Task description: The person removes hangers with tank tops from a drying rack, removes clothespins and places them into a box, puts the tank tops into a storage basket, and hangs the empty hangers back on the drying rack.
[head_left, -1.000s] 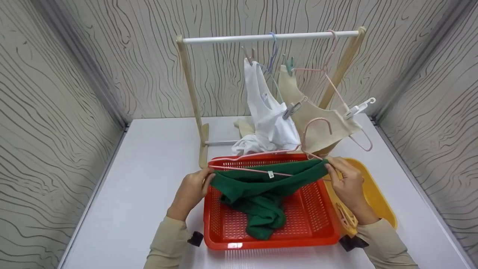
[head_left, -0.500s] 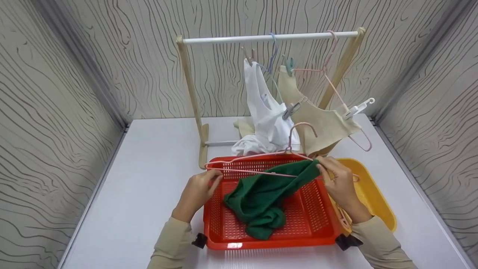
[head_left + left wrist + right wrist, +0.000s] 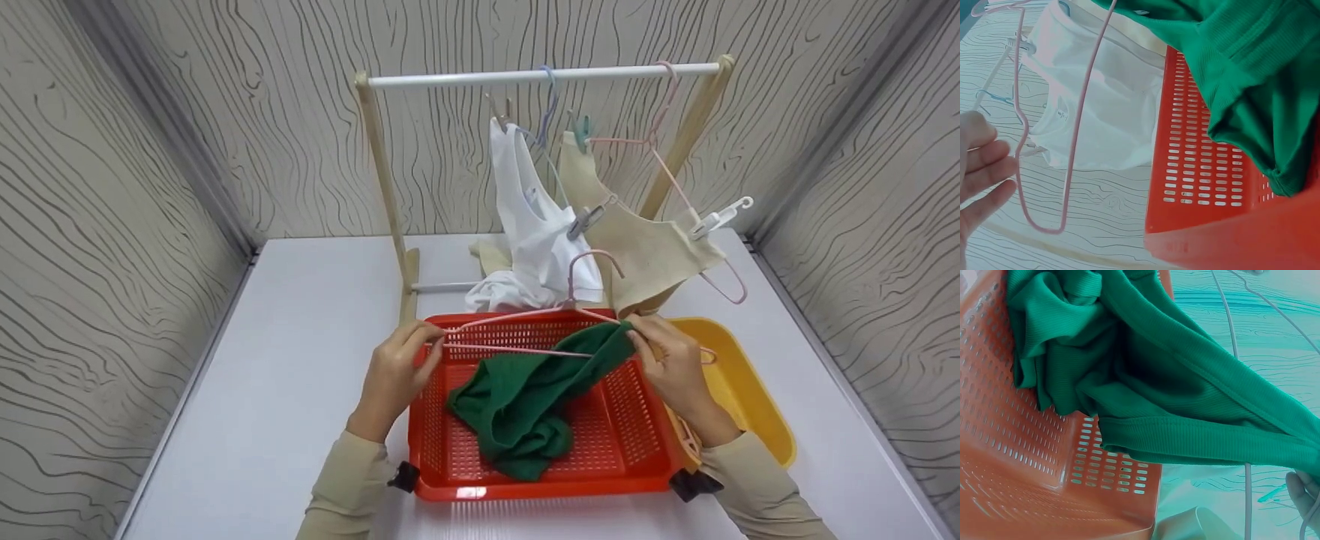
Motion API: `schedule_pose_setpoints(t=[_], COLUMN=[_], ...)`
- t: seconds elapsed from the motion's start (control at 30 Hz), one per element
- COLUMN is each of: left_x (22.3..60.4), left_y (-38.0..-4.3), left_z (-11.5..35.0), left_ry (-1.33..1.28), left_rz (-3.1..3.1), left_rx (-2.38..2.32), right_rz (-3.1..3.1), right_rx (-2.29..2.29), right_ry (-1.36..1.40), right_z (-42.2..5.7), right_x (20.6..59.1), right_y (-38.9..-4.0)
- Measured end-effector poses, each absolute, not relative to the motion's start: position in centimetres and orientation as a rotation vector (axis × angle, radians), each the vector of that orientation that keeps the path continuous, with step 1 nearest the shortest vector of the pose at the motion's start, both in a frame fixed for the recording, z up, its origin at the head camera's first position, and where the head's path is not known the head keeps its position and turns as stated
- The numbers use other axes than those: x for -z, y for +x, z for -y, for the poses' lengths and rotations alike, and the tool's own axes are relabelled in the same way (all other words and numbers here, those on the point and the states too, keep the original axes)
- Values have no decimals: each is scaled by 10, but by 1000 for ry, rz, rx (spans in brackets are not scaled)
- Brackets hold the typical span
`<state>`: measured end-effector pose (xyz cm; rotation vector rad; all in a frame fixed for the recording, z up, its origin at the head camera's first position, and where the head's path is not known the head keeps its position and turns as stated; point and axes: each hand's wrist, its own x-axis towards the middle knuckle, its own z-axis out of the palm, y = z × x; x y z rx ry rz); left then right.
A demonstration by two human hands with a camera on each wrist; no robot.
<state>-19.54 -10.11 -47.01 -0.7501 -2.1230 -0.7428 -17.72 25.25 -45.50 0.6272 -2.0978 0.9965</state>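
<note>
In the head view, a green ribbed garment (image 3: 517,405) hangs into a red perforated basket (image 3: 547,491). A pink clothes hanger (image 3: 510,350) runs through its stretched upper band. My right hand (image 3: 679,367) pinches the band's right corner together with the hanger. At the hanger's left end is my left hand (image 3: 401,375). The left wrist view shows the left fingers (image 3: 991,177) loosely spread, with one fingertip meeting the pink hanger (image 3: 1075,135). The garment's left corner droops loose. In the right wrist view, little of the right hand (image 3: 1300,495) shows beside the stretched green garment (image 3: 1174,444).
Behind stands a wooden rack with a white rail (image 3: 465,78). A white sleeveless top (image 3: 536,217) and a beige one (image 3: 622,232) hang from it by hangers and clothes pegs. A yellow tray (image 3: 757,405) stands right of the basket, with pegs near its left side.
My left hand has let go of the green garment's left corner, which has dropped, and has moved to the hanger's left end. The hanger and my right hand have shifted slightly left.
</note>
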Motion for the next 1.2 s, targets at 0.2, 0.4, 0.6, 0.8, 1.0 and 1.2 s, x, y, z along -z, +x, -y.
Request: schedule_pose_setpoints(t=[0.2,0.4,0.6,0.8,1.0,1.2], left_x=[466,467,469,468,468,470], left_y=[-197,-196,-195,-194,-194,-195], left_z=[98,97,98,97,97,95], left_ry=[-747,-769,-789,-810,-821,-815], left_rz=[2205,2317,2338,2304,2272,2245], left_rx=[759,815,836,870,882,875], right_rz=[2088,2078,2076,2090,2118,2113], right_rx=[-1026,-1048,-1034,-1042,-1082,-1063], right_ry=[660,699,706,713,695,692], right_z=[-249,-245,-244,-245,-246,-248], right_x=[454,452,451,452,450,450], right_y=[-176,-176,-176,-177,-175,-176])
